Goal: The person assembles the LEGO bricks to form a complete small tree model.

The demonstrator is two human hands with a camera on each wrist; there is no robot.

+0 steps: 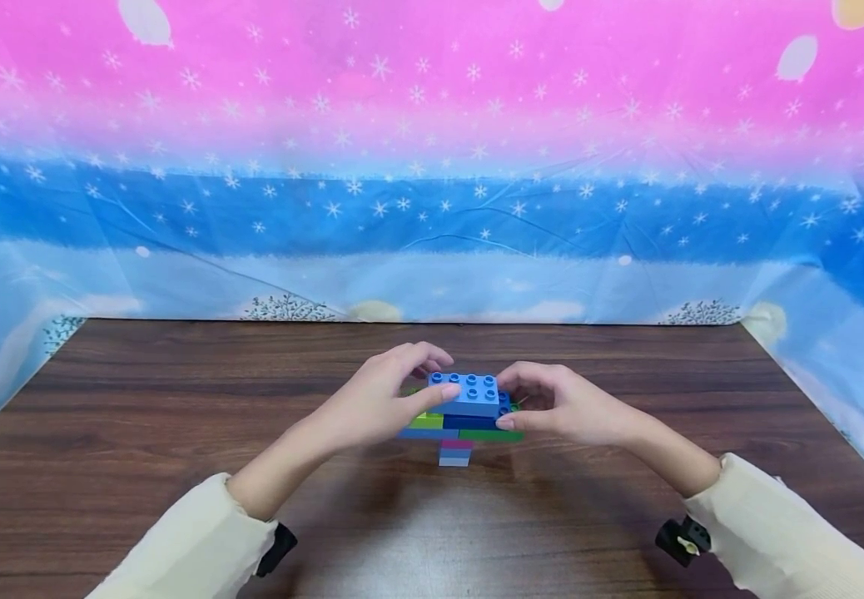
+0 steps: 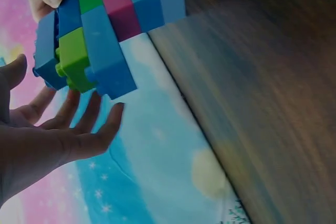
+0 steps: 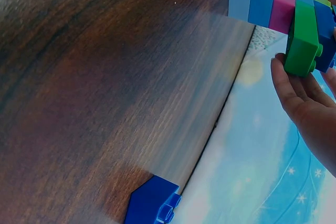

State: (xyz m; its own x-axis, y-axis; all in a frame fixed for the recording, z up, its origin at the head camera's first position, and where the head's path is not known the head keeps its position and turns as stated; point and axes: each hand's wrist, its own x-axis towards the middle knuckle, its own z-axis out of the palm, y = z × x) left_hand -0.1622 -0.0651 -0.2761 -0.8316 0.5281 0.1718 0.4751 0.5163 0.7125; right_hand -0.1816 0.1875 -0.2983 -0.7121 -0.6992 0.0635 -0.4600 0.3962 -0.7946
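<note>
A tower of toy building bricks (image 1: 453, 433) stands on the table in the head view. Its narrow column has a pale blue, a blue and a magenta brick (image 3: 282, 10). Above lie a blue (image 2: 107, 51) and a green brick (image 3: 302, 40), then a lime (image 2: 76, 59) and a dark blue one (image 1: 469, 423), with a studded blue brick (image 1: 469, 398) on top. My right hand (image 1: 570, 403) pinches the tower's right end, thumb on the dark blue brick. Around the left end, my left hand (image 1: 372, 399) spreads its fingers, apart from the bricks in the left wrist view.
A separate dark blue brick (image 3: 152, 200) shows at the bottom of the right wrist view. The brown wooden table (image 1: 177, 399) ends at a patterned cloth (image 1: 432, 283) behind and at both sides. Black wrist devices (image 1: 682, 541) sit at the sleeve cuffs.
</note>
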